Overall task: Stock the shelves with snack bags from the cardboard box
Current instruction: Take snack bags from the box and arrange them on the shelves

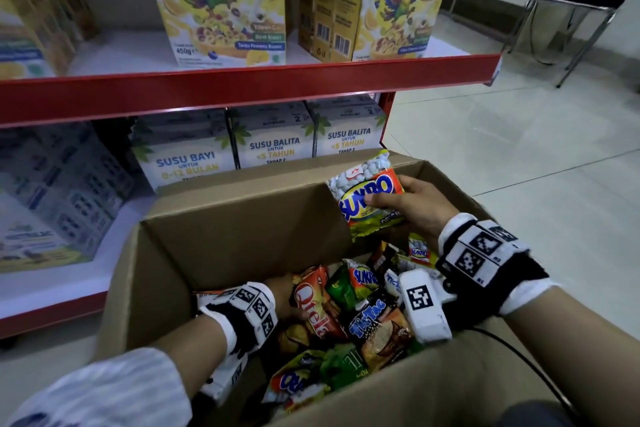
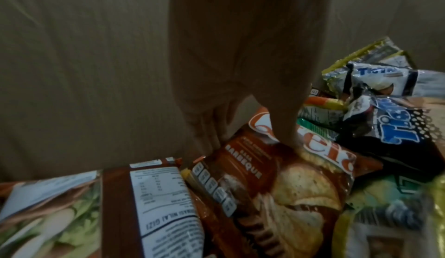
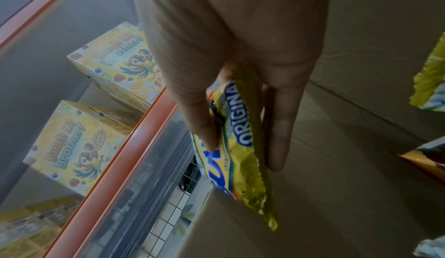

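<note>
An open cardboard box (image 1: 242,211) holds several snack bags. My right hand (image 1: 388,201) is raised over the box's far right corner and pinches a yellow-orange Sukro bag (image 1: 367,194) between thumb and fingers. In the right wrist view the same Sukro bag (image 3: 237,148) hangs from the thumb and fingers (image 3: 279,138). My left hand (image 1: 287,295) is down inside the box at an orange Qtela barbeque bag (image 1: 313,302). The left wrist view shows the thumb on the front of the Qtela bag (image 2: 277,176) and the fingers (image 2: 207,134) curled behind its top edge.
A red-edged shelf (image 1: 242,90) carries yellow cereal boxes (image 1: 221,3); white milk boxes (image 1: 273,142) stand on the shelf below, just behind the box. Tic Tac bags (image 1: 374,326) and another Sukro bag (image 1: 363,279) lie in the box. A metal chair (image 1: 571,3) stands far right.
</note>
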